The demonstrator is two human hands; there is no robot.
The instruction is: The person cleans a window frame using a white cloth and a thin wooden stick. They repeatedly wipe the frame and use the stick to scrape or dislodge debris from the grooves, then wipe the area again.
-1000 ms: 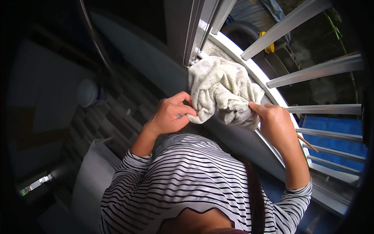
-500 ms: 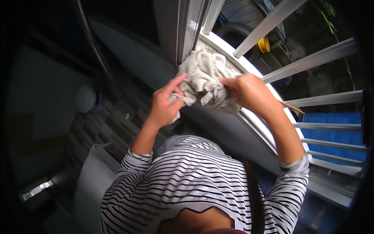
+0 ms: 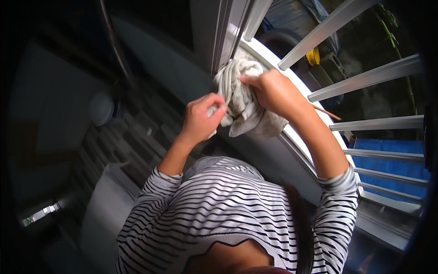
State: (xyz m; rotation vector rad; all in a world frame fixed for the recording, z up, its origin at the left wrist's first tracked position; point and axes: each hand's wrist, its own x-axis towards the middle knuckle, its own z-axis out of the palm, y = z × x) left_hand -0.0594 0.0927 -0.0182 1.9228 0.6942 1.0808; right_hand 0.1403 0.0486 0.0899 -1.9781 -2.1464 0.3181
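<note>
A crumpled off-white cloth (image 3: 242,98) lies bunched at the corner of the window sill (image 3: 246,55), its lower folds hanging over the inner edge. My left hand (image 3: 203,116) is closed at the cloth's left side, with a bit of the white fabric showing between the fingers and below the palm. From the right, my right hand (image 3: 276,93) grips the upper folds, thumb and forefinger pressed into them. Its other fingers are partly hidden behind the hand.
White window bars (image 3: 365,77) run along the right, with a tyre (image 3: 280,40), a yellow object (image 3: 313,56) and blue sheeting (image 3: 388,157) beyond. A window frame (image 3: 228,34) rises beside the cloth. At left, a white bucket (image 3: 101,108) stands on the plank-patterned floor (image 3: 130,141).
My right hand has moved up and left over the cloth, bunching its folds. My left hand's fingers, formerly spread with the forefinger stretched out, have curled in, and the hand has shifted slightly right.
</note>
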